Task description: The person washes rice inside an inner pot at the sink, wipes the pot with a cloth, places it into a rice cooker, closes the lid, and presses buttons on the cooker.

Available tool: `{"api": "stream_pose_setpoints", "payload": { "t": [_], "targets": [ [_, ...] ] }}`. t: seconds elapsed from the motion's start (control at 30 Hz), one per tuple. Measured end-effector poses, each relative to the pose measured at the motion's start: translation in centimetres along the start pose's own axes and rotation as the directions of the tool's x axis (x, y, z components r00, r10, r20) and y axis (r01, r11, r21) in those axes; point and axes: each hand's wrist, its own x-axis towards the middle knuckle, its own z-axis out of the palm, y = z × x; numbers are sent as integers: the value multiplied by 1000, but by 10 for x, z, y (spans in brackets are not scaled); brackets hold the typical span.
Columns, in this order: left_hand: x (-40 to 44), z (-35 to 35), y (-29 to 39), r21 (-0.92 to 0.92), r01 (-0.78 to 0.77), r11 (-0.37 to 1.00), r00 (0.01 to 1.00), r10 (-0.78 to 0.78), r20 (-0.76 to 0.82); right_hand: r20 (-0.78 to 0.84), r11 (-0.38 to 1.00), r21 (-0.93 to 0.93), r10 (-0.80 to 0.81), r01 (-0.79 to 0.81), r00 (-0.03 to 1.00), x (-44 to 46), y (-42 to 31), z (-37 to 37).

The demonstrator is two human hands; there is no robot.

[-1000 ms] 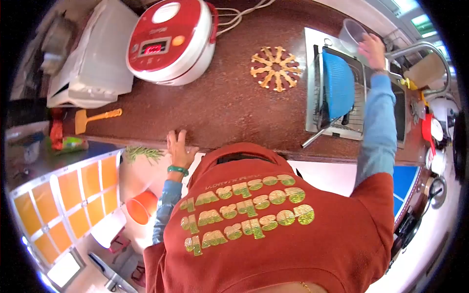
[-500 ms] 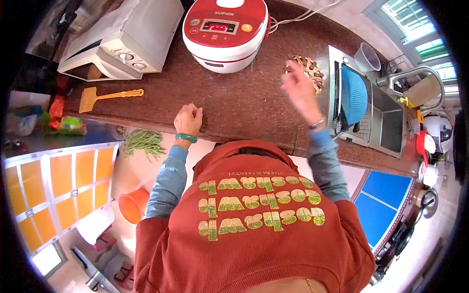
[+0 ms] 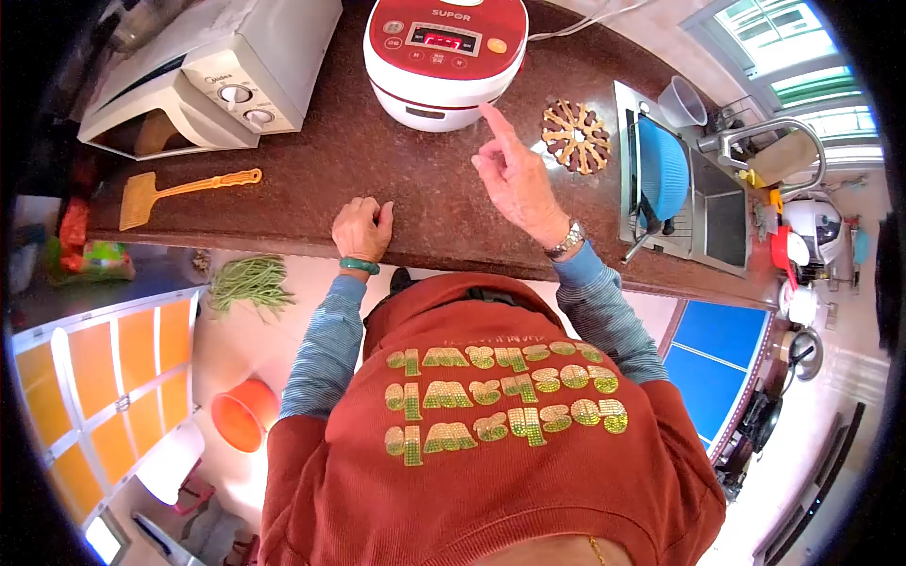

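Note:
A red and white rice cooker (image 3: 448,47) with a lit red display stands at the back of the brown counter. My right hand (image 3: 521,184) is raised in front of it, index finger stretched toward the cooker's lower front and thumb apart, holding nothing. I cannot tell whether the fingertip touches the cooker. To the right of that hand lies a round trivet (image 3: 577,138) with a brown and tan radial pattern. My left hand (image 3: 362,229) rests near the counter's front edge with its fingers curled in and nothing seen in them.
A Midea microwave (image 3: 212,80) and a yellow fly swatter (image 3: 189,191) are on the left of the counter (image 3: 425,193). At right are a blue ribbed object (image 3: 662,170), a sink (image 3: 725,222) and a faucet (image 3: 769,137). Green beans (image 3: 250,285) and an orange bucket (image 3: 245,415) are below.
My right hand has moved left from over the trivet toward the rice cooker, its index finger now extended. The trivet is uncovered. My left hand stays on the counter. The view has shifted slightly.

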Motion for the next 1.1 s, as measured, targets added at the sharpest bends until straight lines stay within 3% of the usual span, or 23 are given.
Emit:
{"api": "stream_pose_setpoints", "payload": {
  "t": [0.13,0.23,0.6,0.73,0.8,1.03,1.1],
  "targets": [
    [-2,1,-2,0,11,1000,1000,-11,10,-94,994,-60,-97,92,991,13,-3,-2],
    [-1,-1,-1,5,12,1000,1000,-13,17,-104,988,-144,-76,61,992,33,-7,-16],
    [-1,-3,-1,-20,2,1000,1000,-3,-23,35,899,-436,-37,49,999,73,8,-31],
    [-1,-3,0,3,12,1000,1000,-12,-13,65,909,-414,-23,48,998,71,7,-29],
    [-1,-4,0,2,12,1000,1000,-12,-17,74,911,-411,77,-40,994,72,3,-27],
    [-1,-2,0,-56,23,998,999,-25,-31,26,932,-363,3,7,1000,72,8,-20],
    [-1,-4,0,-52,18,998,999,-20,-33,16,929,-366,69,-58,997,72,4,-20]
  ]
}}
